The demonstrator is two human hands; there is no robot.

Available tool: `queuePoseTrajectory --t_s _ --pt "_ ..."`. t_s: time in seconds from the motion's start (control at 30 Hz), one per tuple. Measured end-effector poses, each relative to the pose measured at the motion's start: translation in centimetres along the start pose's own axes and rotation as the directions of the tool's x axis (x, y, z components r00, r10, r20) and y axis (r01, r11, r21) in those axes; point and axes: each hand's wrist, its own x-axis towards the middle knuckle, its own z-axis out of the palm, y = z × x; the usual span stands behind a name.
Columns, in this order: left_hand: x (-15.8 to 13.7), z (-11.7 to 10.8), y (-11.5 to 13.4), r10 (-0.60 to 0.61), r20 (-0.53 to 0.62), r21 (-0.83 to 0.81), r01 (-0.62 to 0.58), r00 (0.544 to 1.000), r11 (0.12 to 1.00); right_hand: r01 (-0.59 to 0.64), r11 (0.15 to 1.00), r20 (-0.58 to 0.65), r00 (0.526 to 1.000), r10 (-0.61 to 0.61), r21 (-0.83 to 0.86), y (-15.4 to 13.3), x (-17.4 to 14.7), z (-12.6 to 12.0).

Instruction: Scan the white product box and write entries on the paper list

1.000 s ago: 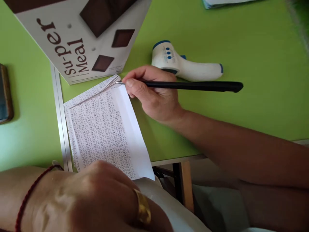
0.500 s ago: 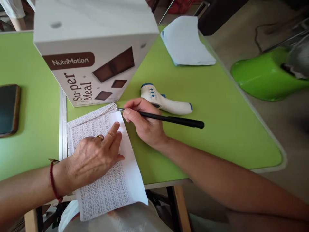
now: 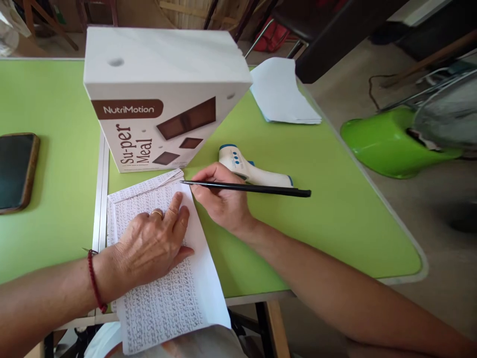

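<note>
A sheet of paper covered in rows of handwriting lies on the green table, its lower end hanging past the front edge. My left hand, with a ring and a red cord bracelet at the wrist, rests flat on it, fingers stretched out. In my right hand is a black pen, pinched near its tip. The pen tip is at the sheet's top right corner; whether it touches cannot be made out. Just beyond that hand lies a white and blue infrared thermometer.
A tall white NutriMotion box stands behind the paper. White folded sheets lie at the far right of the table. At the left is a phone. A green plastic stool stands beyond the right edge.
The view has shifted, so the box and table sit lower in the picture. The pen has tilted flatter, with its tip still by the sheet's corner. The left hand stays on the paper.
</note>
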Motion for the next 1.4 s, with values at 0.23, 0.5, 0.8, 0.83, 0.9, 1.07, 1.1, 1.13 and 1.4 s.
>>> queuePoseTrajectory --t_s 0.23,0.5,0.8,0.83,0.9,1.07,1.1,1.13,1.4 --pt "-0.18 0.24 0.13 -0.003 -0.011 -0.010 0.003 1.000 1.000 0.147 0.979 0.011 0.989 -0.147 -0.140 0.39 -0.03 0.26" --pt "-0.28 -0.08 0.12 -0.011 0.008 -0.025 0.011 1.000 1.000 0.140 0.981 0.026 0.990 -0.138 -0.136 0.47 -0.14 0.35" --pt "-0.14 -0.04 0.06 -0.009 0.022 -0.030 0.009 1.000 1.000 0.129 0.980 0.039 0.991 -0.124 -0.151 0.57 -0.10 0.35" --pt "-0.15 -0.04 0.06 -0.008 0.026 -0.031 0.009 1.000 0.999 0.126 0.980 0.041 0.992 -0.121 -0.154 0.58 -0.10 0.36" --pt "-0.15 -0.01 0.06 -0.007 0.029 -0.032 0.008 1.000 0.999 0.124 0.980 0.042 0.992 -0.119 -0.157 0.61 -0.12 0.39" --pt "-0.04 0.02 -0.09 -0.010 0.035 -0.030 0.011 0.999 0.999 0.130 0.981 0.046 0.991 -0.125 -0.141 0.66 -0.14 0.47" --pt "0.01 0.00 -0.12 -0.010 0.038 -0.029 0.011 0.999 1.000 0.131 0.981 0.050 0.991 -0.125 -0.140 0.66 -0.13 0.48" --pt "0.05 -0.03 -0.13 -0.010 0.041 -0.029 0.011 0.999 1.000 0.132 0.981 0.054 0.991 -0.126 -0.140 0.65 -0.13 0.48" --pt "-0.10 0.13 0.13 -0.009 0.013 -0.018 0.009 1.000 1.000 0.135 0.981 0.073 0.989 -0.126 -0.141 0.59 -0.16 0.50"
